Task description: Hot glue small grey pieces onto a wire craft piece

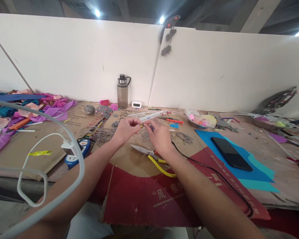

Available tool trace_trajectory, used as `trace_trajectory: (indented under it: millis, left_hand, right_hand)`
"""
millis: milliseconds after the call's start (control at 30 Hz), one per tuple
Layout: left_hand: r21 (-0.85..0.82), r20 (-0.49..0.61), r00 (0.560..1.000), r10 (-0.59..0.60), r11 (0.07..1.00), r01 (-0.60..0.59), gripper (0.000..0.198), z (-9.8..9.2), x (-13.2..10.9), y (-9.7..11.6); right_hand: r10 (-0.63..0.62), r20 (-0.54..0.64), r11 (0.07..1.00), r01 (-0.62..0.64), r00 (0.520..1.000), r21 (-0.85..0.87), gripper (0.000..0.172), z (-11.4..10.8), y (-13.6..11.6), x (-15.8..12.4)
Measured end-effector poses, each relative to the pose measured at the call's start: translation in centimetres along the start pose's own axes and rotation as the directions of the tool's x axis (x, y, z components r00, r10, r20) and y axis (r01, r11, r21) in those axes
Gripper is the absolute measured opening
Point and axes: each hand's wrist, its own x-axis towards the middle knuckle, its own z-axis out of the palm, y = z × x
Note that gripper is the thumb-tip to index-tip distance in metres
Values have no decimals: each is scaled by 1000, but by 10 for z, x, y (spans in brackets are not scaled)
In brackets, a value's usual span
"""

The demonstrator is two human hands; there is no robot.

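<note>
Both hands meet above the cardboard in the middle of the table. My left hand is closed in a pinch, its fingertips nearly touching those of my right hand, which is pinched too. A tiny yellowish bit shows between the fingertips; what each hand holds is too small to name. Scissors with yellow handles lie just below my right hand, blades pointing left. Behind the hands lies a white ruler-like strip. Grey cord is heaped to the left of my left hand.
A bottle and a small white clock stand at the back. A phone lies on blue sheets at the right. At the left are a blue power strip, a white cable and coloured scraps. A black cable crosses the red cardboard.
</note>
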Motion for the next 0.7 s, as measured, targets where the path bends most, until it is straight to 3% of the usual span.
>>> trace_trajectory:
  millis: [200, 367, 467, 700]
  left_hand:
    - [103, 53, 997, 62, 992, -67, 13, -4, 1, -1]
    - [63, 186, 982, -25, 998, 14, 21, -9, -1, 9]
    - [69, 197, 980, -36, 997, 23, 24, -10, -1, 12]
    - [284, 169, 980, 105, 947, -150, 14, -6, 0, 1]
  right_hand:
    - [46, 35, 998, -48, 998, 44, 11, 3, 3, 0]
    - [88, 63, 993, -93, 994, 77, 11, 2, 8, 0]
    - [79, 86, 993, -86, 993, 84, 10, 0, 9, -1]
    - [-2, 109, 994, 14, 994, -111, 11, 1, 5, -5]
